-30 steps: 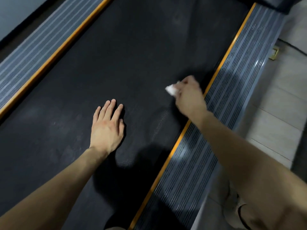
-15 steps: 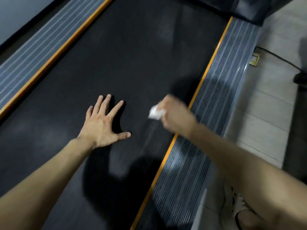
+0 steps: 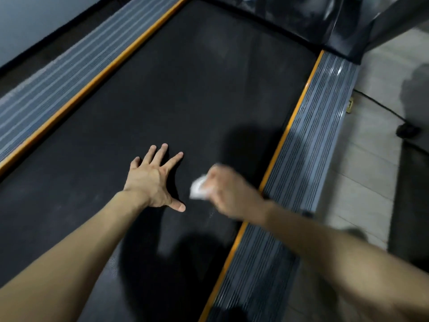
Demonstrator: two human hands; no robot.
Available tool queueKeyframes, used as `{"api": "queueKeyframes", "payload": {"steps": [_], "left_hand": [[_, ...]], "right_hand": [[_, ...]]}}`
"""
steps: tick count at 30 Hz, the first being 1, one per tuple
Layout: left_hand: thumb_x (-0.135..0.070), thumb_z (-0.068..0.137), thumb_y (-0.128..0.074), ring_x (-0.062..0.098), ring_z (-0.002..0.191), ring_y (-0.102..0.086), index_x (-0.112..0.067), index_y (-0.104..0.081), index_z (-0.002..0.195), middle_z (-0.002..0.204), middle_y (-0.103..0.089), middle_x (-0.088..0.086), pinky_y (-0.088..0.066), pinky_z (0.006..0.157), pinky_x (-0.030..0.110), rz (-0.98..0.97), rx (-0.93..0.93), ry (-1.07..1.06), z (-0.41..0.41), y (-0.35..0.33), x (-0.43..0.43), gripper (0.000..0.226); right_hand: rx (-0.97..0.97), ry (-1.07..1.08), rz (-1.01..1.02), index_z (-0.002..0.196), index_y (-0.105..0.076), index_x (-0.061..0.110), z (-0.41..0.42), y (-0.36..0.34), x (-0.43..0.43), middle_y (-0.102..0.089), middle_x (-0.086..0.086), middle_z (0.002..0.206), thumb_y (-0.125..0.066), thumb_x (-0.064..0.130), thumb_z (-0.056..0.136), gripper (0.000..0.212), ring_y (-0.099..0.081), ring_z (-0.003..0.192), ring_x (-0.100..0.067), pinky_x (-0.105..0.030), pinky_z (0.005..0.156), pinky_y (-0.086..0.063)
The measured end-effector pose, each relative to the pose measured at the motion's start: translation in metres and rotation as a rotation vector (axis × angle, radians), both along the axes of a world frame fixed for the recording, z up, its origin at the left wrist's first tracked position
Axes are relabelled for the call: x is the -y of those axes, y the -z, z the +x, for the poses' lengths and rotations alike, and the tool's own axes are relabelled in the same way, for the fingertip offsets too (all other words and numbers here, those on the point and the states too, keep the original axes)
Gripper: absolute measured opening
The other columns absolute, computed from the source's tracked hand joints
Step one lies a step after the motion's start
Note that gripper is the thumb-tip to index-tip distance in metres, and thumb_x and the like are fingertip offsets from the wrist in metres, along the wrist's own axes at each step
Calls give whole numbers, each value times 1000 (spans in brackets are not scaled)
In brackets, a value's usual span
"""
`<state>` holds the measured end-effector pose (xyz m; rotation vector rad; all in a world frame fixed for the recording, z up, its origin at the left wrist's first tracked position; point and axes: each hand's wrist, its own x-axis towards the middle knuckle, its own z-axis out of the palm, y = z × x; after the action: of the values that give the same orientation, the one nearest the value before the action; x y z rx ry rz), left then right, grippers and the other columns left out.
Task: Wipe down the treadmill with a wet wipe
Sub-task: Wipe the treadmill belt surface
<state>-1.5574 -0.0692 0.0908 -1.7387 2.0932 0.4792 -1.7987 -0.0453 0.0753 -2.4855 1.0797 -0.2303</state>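
Observation:
The treadmill's black belt (image 3: pixel 185 94) fills the middle of the view, edged by orange strips and ribbed grey side rails (image 3: pixel 308 145). My left hand (image 3: pixel 153 180) lies flat on the belt with fingers spread. Just to its right, my right hand (image 3: pixel 229 194) grips a crumpled white wet wipe (image 3: pixel 199 188) against the belt, near the right orange strip. The right hand is blurred by motion.
The left side rail (image 3: pixel 60 75) runs along a wall. A dark motor cover (image 3: pixel 301 17) closes the belt's far end. To the right are pale floor tiles (image 3: pixel 362 182), a black cable (image 3: pixel 380 108) and a dark mat edge (image 3: pixel 411 205).
My right hand has swept the wipe along the belt towards me and to the left, closer to my left hand. My left hand's fingers have spread. The view has tilted up the belt.

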Motion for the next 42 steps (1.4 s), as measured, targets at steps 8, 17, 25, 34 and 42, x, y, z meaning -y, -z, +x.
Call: {"api": "queueKeyframes", "payload": {"steps": [8,17,25,34,42], "left_hand": [[-110,37,-58,22,163,19,-51,21,162,176,24,-6,-10,132,51,-45,-34,22,5,0,-4,159],[-86,39,-88,26,165,7,-45,5,168,179,6,1,-19,129,59,-37,-84,-142,62,-16,19,164],[-101,27,-73,26,165,2,-46,1,167,179,4,-3,-26,124,58,-16,-32,-254,78,-12,14,168],[-91,40,-83,28,162,-8,-45,-6,167,176,-6,0,-26,124,59,-58,-32,-225,107,-21,25,156],[-109,14,-61,31,165,10,-53,20,162,177,18,-2,-30,121,69,24,7,-493,142,-2,28,178]], "right_hand": [[62,654,-146,102,-74,15,-49,-10,126,-64,-11,103,-70,9,96,9,-65,98,-29,-33,88,-52],[68,-453,46,106,-75,19,56,-8,-5,-64,-3,106,-69,8,93,18,-61,100,-23,-37,94,-54],[64,588,-208,110,-73,14,35,-10,114,-62,-5,105,-64,8,94,19,-63,94,-28,-39,87,-57],[-11,87,-360,100,-78,12,58,-5,152,-67,-11,98,-54,5,95,26,-65,90,-31,-38,78,-56],[-13,-473,2,110,-71,31,130,11,50,-58,6,104,-66,10,86,33,-58,93,-16,-32,83,-54]]}}
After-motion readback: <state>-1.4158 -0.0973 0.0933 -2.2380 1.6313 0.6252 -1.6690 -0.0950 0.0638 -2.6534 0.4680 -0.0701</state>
